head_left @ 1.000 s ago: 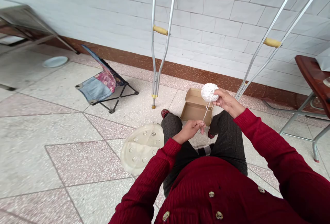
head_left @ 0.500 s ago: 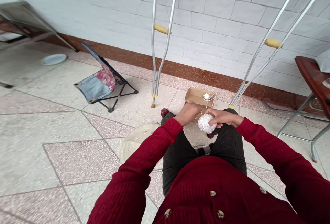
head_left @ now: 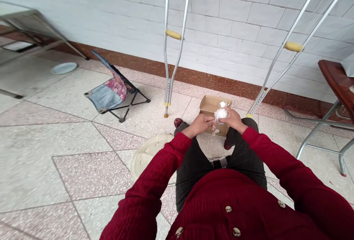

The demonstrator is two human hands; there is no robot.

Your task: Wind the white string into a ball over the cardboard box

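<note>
A ball of white yarn (head_left: 220,115) is gripped in my right hand (head_left: 233,118), whose fingers curl around its right side. My left hand (head_left: 202,124) is closed just left of the ball, its fingertips pinched on the yarn close to the ball's lower edge. Loose loops of yarn hang below the fingertips. Under both hands an open cardboard box (head_left: 208,104) rests on the floor between my feet. Inside it, at the back right, lies a smaller white yarn ball (head_left: 222,104) with loose strands beside it; my right hand and the held ball partly cover the box.
Two metal crutches, a left one (head_left: 167,66) and a right one (head_left: 272,63), lean on the tiled wall. A low folding chair (head_left: 107,96) stands left, with a pale round stool (head_left: 143,155) beside my leg. A brown table (head_left: 336,77) is at right, a plate (head_left: 64,68) far left.
The yarn ball in my right hand has moved up and slightly left, turning over the box. My left hand has shifted slightly down and sits beside the ball's lower edge.
</note>
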